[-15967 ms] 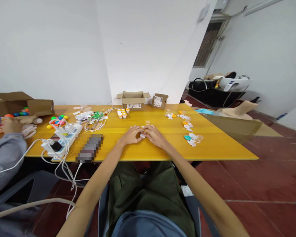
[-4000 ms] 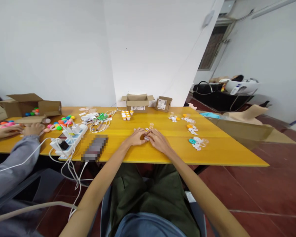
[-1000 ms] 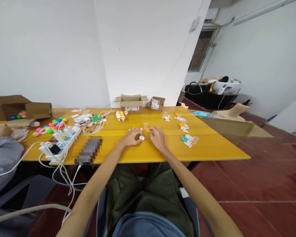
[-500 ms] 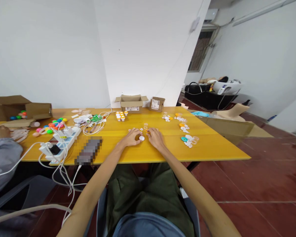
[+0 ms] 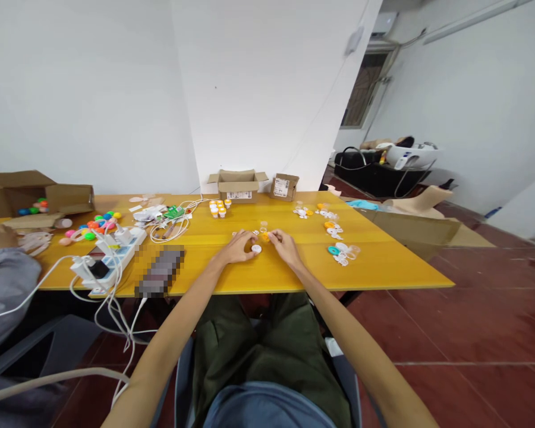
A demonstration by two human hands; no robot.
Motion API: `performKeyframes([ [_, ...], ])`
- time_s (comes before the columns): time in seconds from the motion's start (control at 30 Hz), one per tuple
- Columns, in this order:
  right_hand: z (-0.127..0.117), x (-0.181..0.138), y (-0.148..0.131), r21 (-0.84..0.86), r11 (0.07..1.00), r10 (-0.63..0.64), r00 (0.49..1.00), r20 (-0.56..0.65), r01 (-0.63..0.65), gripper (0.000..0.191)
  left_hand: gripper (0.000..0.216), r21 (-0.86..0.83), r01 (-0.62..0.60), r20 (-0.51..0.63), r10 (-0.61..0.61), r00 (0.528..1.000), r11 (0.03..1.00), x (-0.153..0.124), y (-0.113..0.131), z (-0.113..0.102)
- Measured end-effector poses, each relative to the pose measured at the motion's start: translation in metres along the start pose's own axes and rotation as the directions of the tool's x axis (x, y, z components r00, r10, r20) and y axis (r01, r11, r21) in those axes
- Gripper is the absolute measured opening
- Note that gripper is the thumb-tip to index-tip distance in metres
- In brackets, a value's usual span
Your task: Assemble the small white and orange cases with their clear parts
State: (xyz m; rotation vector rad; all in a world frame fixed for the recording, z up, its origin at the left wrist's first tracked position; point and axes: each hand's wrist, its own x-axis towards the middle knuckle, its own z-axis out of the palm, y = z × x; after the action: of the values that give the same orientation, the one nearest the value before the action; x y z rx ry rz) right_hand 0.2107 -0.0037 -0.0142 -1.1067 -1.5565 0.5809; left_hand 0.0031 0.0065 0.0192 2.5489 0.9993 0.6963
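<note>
My left hand (image 5: 239, 248) is closed at the tabletop, thumb and fingers around the edge of a small white round piece (image 5: 257, 249). Just across from it, my right hand (image 5: 285, 246) pinches a small orange ring-shaped part (image 5: 264, 236) between thumb and fingertips. Behind the orange part stands a small clear cup (image 5: 263, 226). Little white pieces (image 5: 255, 232) lie by the left fingertips, partly hidden by that hand.
Groups of white, clear, orange and teal parts (image 5: 334, 251) lie to the right. Several orange-and-white jars (image 5: 218, 208) stand before an open carton (image 5: 238, 194). At left are a power strip (image 5: 131, 248), a pixelated dark device (image 5: 161, 272), coloured balls (image 5: 98, 223) and another person's sleeve (image 5: 9, 285).
My right hand has lifted the orange part slightly off the table and tilted it, its fingers now pinching it. My left hand and the white piece have hardly moved.
</note>
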Motion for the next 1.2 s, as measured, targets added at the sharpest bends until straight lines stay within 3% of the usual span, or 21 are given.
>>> performKeyframes([
  [0.23, 0.0, 0.0, -0.008, 0.111, 0.993, 0.023, 0.993, 0.113, -0.035, 0.039, 0.03, -0.056, 0.004, -0.047, -0.006, 0.999, 0.998, 0.001, 0.001, -0.001],
  [0.43, 0.001, -0.002, -0.017, 0.149, 0.989, -0.041, 0.985, 0.167, 0.016, 0.042, 0.022, -0.169, -0.018, -0.122, -0.003, 0.992, 0.985, 0.006, -0.001, 0.001],
  [0.8, 0.002, -0.001, -0.015, 0.161, 0.986, -0.071, 0.982, 0.175, 0.043, 0.039, 0.021, -0.324, 0.067, -0.186, -0.133, 0.974, 0.944, 0.011, -0.002, 0.001],
  [1.2, -0.002, 0.0, -0.015, 0.149, 0.989, -0.046, 0.979, 0.201, 0.016, 0.041, 0.017, -0.443, 0.059, -0.183, -0.154, 0.971, 0.895, 0.012, -0.003, 0.004],
])
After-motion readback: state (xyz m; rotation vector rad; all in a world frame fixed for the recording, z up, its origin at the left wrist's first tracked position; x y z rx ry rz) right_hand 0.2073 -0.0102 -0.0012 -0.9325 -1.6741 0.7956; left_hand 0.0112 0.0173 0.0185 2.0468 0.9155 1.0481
